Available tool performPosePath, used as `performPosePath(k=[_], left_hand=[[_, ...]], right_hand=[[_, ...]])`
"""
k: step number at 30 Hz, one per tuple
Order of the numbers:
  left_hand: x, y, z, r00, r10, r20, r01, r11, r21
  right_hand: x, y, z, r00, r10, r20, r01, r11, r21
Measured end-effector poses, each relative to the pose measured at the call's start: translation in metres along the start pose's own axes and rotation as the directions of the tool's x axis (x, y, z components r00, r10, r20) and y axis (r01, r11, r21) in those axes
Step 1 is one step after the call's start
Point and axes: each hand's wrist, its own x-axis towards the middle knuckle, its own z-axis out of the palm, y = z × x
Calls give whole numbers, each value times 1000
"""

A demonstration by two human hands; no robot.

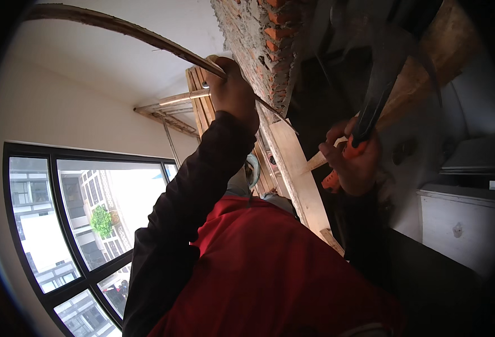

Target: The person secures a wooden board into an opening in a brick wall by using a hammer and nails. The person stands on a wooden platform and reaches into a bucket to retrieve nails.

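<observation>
Left hand (232, 90), far centre: its grip was wrapped around a long, thin wooden strip (124, 29). The strip bowed from the far left, passed through our fist and ran on toward the right, thinning to a narrow end near a pale plank (292, 168). Right hand (361, 168), to the right and well apart from the left: its grip was closed around the orange-and-black handle of a hammer-like tool (374, 106). The tool slanted away to the far right, its head dim and blurred; we could not tell its exact shape. Between our hands, on the far side, stood a rough brick edge (273, 45) with mortar smears. Wooden slats (198, 92) showed behind the left hand. We noted a dark-framed window (112, 208) to the left, red cloth (259, 264) nearest us, and a pale box-like unit (455, 224) to the right, in shadow.
</observation>
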Motion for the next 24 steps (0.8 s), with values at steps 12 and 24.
performPosePath(k=[12, 24], left_hand=[[45, -44, 48, 956, 195, -221, -189, 981, 50], [93, -22, -12, 834, -44, 551, -148, 943, 299]], right_hand=[[126, -24, 92, 849, -505, 154, 526, 831, -178], [195, -38, 142, 875, -484, -6, 406, 740, -536]])
